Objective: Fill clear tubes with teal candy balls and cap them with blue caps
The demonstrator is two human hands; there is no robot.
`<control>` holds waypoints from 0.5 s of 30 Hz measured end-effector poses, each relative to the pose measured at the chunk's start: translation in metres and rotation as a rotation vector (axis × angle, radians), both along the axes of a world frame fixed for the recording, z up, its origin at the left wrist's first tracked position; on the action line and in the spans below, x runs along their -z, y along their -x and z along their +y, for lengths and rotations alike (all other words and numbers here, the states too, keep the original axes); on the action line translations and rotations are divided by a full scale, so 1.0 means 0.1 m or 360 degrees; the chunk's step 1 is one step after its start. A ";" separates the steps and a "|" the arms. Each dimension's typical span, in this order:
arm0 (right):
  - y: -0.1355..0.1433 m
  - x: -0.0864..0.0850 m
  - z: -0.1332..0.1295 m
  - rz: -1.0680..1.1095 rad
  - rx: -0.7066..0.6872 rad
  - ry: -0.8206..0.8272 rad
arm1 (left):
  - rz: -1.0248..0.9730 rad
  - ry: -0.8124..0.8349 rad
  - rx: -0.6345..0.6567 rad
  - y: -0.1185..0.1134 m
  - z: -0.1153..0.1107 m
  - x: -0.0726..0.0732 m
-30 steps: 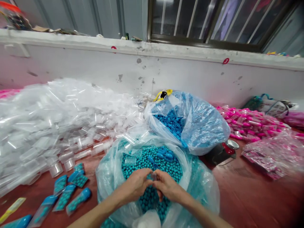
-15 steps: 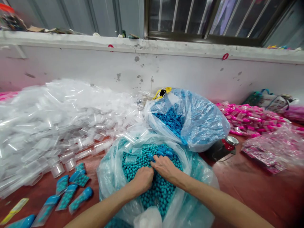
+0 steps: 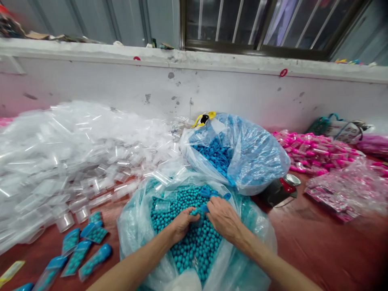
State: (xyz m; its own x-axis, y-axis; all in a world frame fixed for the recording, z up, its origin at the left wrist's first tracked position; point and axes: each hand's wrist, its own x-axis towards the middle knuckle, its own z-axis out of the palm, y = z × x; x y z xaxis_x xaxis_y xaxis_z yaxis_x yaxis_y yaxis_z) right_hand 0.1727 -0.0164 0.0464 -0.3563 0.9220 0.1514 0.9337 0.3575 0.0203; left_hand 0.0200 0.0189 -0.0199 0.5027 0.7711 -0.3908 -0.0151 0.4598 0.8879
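Note:
My left hand [image 3: 182, 223] is closed over the bag of teal beads [image 3: 194, 246], with what looks like a clear tube of teal beads [image 3: 195, 211] at its fingertips, mostly hidden. Facing it, my right hand [image 3: 223, 217] pinches a blue cap [image 3: 204, 208] at the tube's end. Loose blue caps [image 3: 209, 192] lie on the beads just beyond my right fingers. A clear empty tube piece [image 3: 162, 206] rests on the beads to the left. Several filled tubes with blue caps [image 3: 94, 260] lie on the red surface at lower left.
A large heap of clear tubes [image 3: 91, 141] covers the left. Behind the beads stands a bag of blue parts [image 3: 257, 157]. Right of it are a dark container with a silver lid [image 3: 291, 180], pink packs [image 3: 318, 149] and clear plastic wrapping [image 3: 351, 186]. A white wall [image 3: 121, 87] runs behind.
My hands have turned and drawn slightly apart, and the teal-filled tube and blue cap now show between them. The view has shifted slightly to the right.

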 end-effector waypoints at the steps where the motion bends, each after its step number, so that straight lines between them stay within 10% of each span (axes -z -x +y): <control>1: -0.01 0.04 -0.02 0.0065 0.0003 0.0086 | -0.0039 0.0016 -0.0021 0.01 0.00 -0.02; 15: -0.10 0.12 -0.08 0.0749 -0.0103 0.0497 | 0.0067 -0.0415 -0.0102 0.21 -0.10 -0.22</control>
